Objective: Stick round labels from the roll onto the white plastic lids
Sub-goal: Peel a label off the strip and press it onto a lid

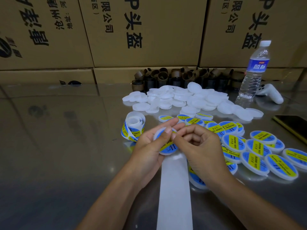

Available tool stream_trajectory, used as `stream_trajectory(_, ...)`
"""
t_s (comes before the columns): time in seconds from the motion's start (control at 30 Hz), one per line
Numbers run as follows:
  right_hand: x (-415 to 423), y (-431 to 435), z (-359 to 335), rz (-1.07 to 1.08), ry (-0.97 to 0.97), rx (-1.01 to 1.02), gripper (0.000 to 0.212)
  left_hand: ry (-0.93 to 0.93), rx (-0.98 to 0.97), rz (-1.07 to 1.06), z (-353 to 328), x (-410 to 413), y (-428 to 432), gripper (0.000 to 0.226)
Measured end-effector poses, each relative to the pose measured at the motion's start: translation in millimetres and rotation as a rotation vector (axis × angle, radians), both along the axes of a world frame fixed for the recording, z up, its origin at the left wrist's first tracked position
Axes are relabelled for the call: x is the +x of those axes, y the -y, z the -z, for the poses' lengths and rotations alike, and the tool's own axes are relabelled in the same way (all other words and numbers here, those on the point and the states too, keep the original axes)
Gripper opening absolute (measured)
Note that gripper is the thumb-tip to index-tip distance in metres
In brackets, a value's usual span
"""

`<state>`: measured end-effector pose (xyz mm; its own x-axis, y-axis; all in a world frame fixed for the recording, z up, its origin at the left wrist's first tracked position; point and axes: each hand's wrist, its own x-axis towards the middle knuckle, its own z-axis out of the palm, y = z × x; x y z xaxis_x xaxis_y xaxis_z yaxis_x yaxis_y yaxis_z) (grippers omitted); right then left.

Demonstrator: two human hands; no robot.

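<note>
Tabletop (pixel 66 146) of shiny grey metal, above which the left hand (pixel 147 146) grips a round white plastic lid (pixel 167 147) bearing a blue-and-yellow label, the right hand (pixel 201 146) pinching its rim, just right of the white label roll (pixel 133 127).

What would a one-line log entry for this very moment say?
step: labelling | left hand holds lid with label | right hand at lid rim, grip unclear | roll on table

Both hands (pixel 149 146) (pixel 199 145) hold a labelled lid (pixel 167 149) above the table (pixel 66 146).
</note>
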<state>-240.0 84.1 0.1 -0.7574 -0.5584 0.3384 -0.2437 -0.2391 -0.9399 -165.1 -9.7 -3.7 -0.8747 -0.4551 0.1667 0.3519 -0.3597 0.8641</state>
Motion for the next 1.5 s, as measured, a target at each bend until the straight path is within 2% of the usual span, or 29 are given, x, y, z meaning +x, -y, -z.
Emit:
stream_trajectory(0.3, 1, -2, -2, 0.132, -0.203, 0.098, 0.018, -0.022, -0.006, 0.022, 1, -1, -1, 0.034)
stream_trajectory(0.47, -2, -5, 1, 0.255, -0.61, 0.273, 0.02, -0.016, -0.013, 0.052, 3, -2, -2, 0.035)
stream_trajectory(0.57, -3, -8, 2, 0.274, -0.695, 0.37, 0.02, -0.034, 0.008, 0.053, 2, -2, -2, 0.034)
stream_trajectory(0.73, -6, -6, 4, 0.231, -0.512, 0.329, 0.032, -0.053, 0.052, 0.044, 1, -2, 0, 0.033)
stream_trajectory(0.87, -5, -3, 1, 0.076, -0.266, 0.194, 0.024, -0.091, 0.107, 0.068, 0, -2, 0, 0.028)
stream_trajectory(0.93, -6, -3, -1, 0.008, -0.207, 0.147, 0.017, -0.098, 0.102, 0.077, 0, -2, 1, 0.028)
stream_trajectory(1.03, -5, -3, -2, -0.067, -0.26, 0.128, 0.012, -0.121, 0.138, 0.066, -1, -2, 2, 0.03)
stream_trajectory(1.2, -8, -2, 0, -0.052, -0.336, 0.195, 0.02, -0.134, 0.186, 0.028, -1, -3, 3, 0.035)
stream_trajectory(1.5, -11, -2, 2, 0.036, -0.253, 0.092, 0.018, 0.002, -0.042, -0.12, 7, -4, 2, 0.042)
